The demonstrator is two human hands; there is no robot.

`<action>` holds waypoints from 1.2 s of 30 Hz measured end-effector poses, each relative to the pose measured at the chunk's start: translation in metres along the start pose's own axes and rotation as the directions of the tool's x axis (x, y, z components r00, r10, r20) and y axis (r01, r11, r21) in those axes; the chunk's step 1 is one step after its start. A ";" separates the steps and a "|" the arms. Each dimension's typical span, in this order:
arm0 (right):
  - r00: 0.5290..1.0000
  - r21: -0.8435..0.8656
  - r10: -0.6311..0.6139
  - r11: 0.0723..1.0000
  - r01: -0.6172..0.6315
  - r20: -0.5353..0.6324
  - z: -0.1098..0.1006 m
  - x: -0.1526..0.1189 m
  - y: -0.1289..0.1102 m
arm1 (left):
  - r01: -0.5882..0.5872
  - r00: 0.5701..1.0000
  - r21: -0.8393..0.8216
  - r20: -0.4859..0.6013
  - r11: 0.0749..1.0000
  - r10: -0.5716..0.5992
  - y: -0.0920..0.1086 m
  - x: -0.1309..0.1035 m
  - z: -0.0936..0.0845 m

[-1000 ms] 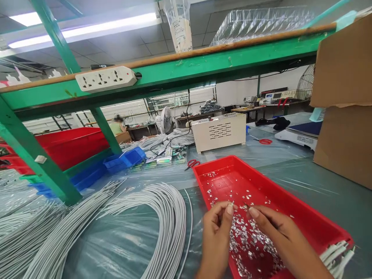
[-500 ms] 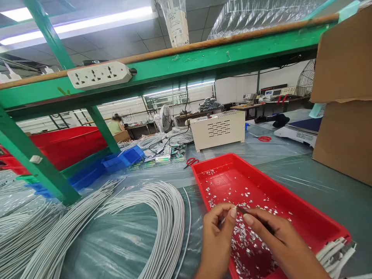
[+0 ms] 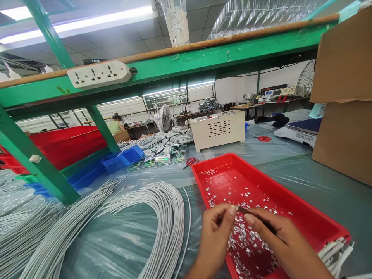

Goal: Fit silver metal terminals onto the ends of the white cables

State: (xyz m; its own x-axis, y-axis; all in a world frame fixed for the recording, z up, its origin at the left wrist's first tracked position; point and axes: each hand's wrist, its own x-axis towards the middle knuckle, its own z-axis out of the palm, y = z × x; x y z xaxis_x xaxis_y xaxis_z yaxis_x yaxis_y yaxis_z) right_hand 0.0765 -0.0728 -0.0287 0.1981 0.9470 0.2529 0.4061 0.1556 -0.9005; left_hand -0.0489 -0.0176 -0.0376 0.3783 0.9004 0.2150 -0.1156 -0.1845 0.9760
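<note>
**One pale tip mid-work, plenty of cable nearby**

Left hand: thumb and index pinching a small pale tip, likely a cable end, other fingers curled. Right hand: thumb and index pinching a thin dark tool, its end at or just beside the tip; contact too small to tell. Both over the red tray. Silver bits in it, densest at 6 o'clock from the hands; suggests many ends done, this one unfinished. White cable ends by tray corner, 4 o'clock; done or not, can't tell. Lone cable at 9, coil past it, straighter bundle beyond; probably lots left, finished ones may be mixed in. Red scissors at 10, beige box near 11.
</note>
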 end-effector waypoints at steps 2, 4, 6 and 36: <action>1.000 -0.008 0.003 1.000 -0.003 0.028 0.000 0.001 0.002 | 0.013 0.999 -0.002 0.047 1.000 -0.013 0.003 0.001 -0.001; 0.998 -0.014 0.008 1.000 -0.007 0.056 0.000 0.002 0.004 | 0.028 0.997 -0.003 0.070 1.000 -0.028 0.004 0.002 -0.002; 0.997 -0.011 0.014 1.000 -0.013 0.073 0.000 0.001 0.006 | 0.041 0.995 -0.020 0.088 0.999 -0.039 0.002 0.003 -0.004; 0.993 0.243 0.094 0.967 -0.075 -0.067 0.001 0.001 0.012 | -0.413 0.871 0.461 -0.051 0.785 0.488 -0.009 -0.011 0.003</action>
State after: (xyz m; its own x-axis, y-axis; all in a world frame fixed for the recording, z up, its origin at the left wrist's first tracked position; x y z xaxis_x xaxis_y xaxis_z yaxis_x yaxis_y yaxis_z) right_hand 0.0812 -0.0696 -0.0397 0.2953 0.9363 0.1900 0.1611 0.1473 -0.9759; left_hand -0.0490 -0.0269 -0.0483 0.2262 0.7143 0.6623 0.1767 -0.6987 0.6933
